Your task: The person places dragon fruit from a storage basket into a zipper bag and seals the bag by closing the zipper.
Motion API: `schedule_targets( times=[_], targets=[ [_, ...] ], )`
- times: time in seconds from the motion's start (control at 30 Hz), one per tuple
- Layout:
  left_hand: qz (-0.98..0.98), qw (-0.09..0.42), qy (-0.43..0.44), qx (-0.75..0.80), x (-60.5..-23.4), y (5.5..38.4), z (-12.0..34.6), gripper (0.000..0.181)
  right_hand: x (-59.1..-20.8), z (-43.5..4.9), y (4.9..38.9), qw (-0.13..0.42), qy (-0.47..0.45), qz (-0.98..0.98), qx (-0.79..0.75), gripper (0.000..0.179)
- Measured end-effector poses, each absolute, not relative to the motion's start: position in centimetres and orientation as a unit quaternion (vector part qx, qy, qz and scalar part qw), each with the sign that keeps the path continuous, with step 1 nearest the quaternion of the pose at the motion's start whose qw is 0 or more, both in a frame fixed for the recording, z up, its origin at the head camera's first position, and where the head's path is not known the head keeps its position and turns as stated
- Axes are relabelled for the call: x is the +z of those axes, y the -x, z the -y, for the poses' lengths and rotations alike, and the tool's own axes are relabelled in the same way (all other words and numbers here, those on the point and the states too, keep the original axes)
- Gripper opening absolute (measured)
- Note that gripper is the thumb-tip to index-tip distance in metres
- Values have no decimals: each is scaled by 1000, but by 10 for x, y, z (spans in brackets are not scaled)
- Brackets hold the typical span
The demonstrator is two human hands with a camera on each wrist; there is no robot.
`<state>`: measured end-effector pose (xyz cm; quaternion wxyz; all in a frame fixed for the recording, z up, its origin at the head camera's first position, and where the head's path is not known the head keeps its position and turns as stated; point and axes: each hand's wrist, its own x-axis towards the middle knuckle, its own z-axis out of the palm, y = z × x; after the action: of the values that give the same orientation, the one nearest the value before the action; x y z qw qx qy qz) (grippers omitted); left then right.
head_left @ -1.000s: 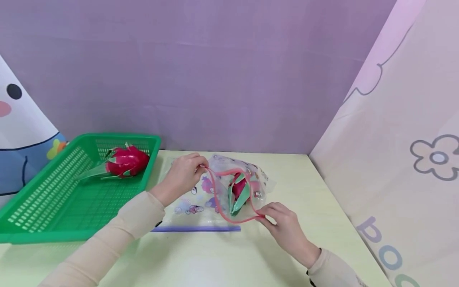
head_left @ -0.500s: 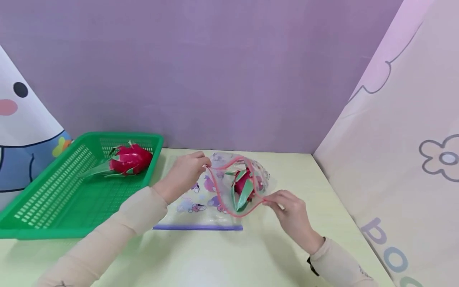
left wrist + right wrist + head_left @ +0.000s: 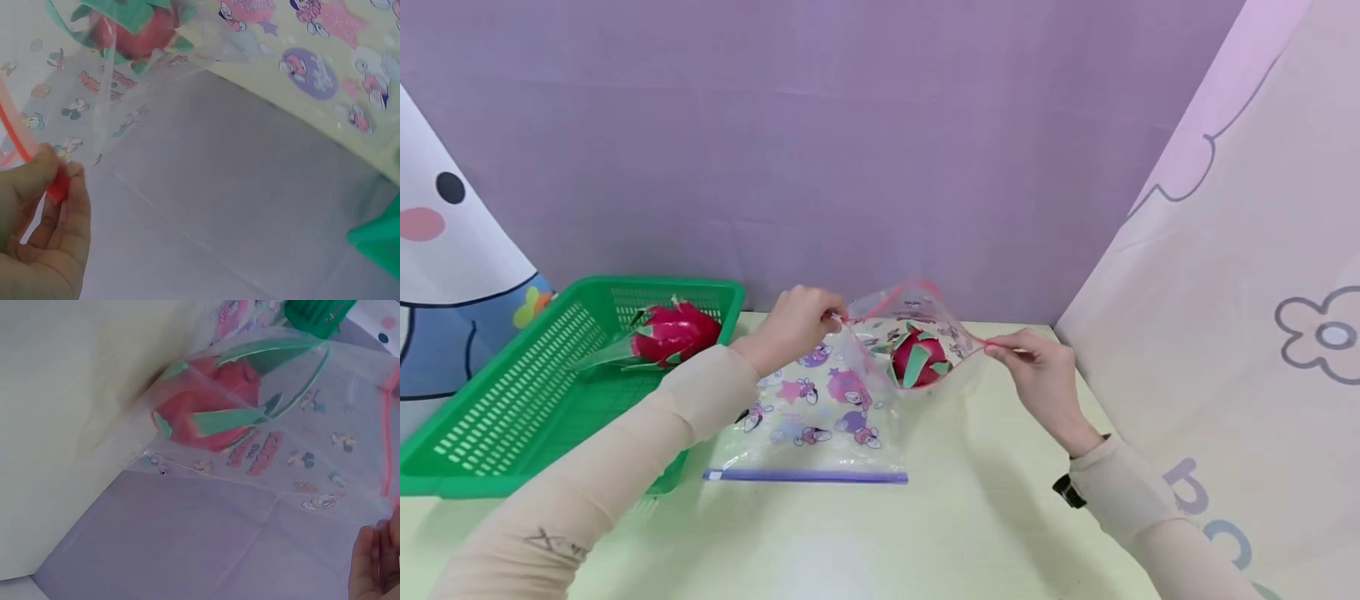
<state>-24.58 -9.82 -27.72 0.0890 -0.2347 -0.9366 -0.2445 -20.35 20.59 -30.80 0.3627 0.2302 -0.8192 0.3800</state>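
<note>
left hand (image 3: 797, 327) — pinching | right hand (image 3: 1043, 375) — pinching | arms (image 3: 617, 467) extended, apart

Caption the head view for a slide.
Left grip and right grip hold open a red-rimmed bag with a dragon fruit inside, near a purple-edged bag and a green basket.

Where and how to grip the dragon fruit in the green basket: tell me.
Probably round the dragon fruit's plump red body, from above: it lies on its side close to the right wall of the green basket, long leaves trailing left.

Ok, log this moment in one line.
left hand: pinches pink-edged bag | right hand: pinches opposite edge | bag: open, fruit inside | other fruit: in green basket
</note>
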Motion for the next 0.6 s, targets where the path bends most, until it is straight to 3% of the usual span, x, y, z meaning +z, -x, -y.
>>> schedule_targets(
  times=[0.47, 0.6],
  targets=[
    [925, 104, 178, -318, -268, 288, 89, 15, -272, -224, 250, 286, -117, 876, 371, 18],
    [923, 158, 198, -289, -263, 303, 88, 16, -261, -223, 263, 279, -93, 884, 364, 22]
  ],
)
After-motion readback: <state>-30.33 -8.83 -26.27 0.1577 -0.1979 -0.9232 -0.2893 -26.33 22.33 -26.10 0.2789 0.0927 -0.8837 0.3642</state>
